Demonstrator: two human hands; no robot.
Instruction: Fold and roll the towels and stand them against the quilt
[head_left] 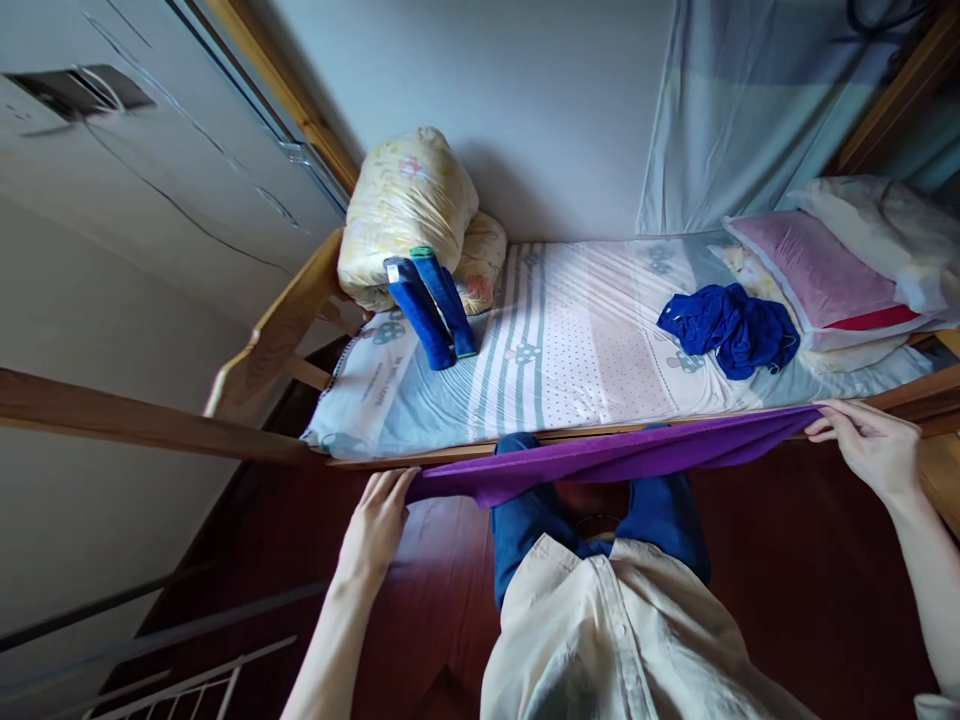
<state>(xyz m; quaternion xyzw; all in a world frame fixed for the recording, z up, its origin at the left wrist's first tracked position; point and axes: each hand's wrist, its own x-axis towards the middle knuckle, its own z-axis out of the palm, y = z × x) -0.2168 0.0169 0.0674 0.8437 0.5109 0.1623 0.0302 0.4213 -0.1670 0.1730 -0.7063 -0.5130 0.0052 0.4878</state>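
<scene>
I hold a purple cloth [600, 460] stretched out between both hands, just in front of the bed's near wooden rail. My left hand [379, 525] pinches its left end, fingers closed on the fabric. My right hand [870, 445] grips the right end near the rail. The cloth sags a little over my knees in blue trousers. On the mattress [570, 350] lies a crumpled dark blue cloth [731, 330] at the right, and two rolled blue towels [431, 305] lean against a yellowish bundled quilt [409, 215] at the left.
A pink pillow [814, 270] and a white pillow [885, 230] lie at the bed's right end. A wooden bed frame [274, 335] borders the left end. Reddish wooden floor [787, 570] lies below me. Metal rails [150, 640] run at lower left.
</scene>
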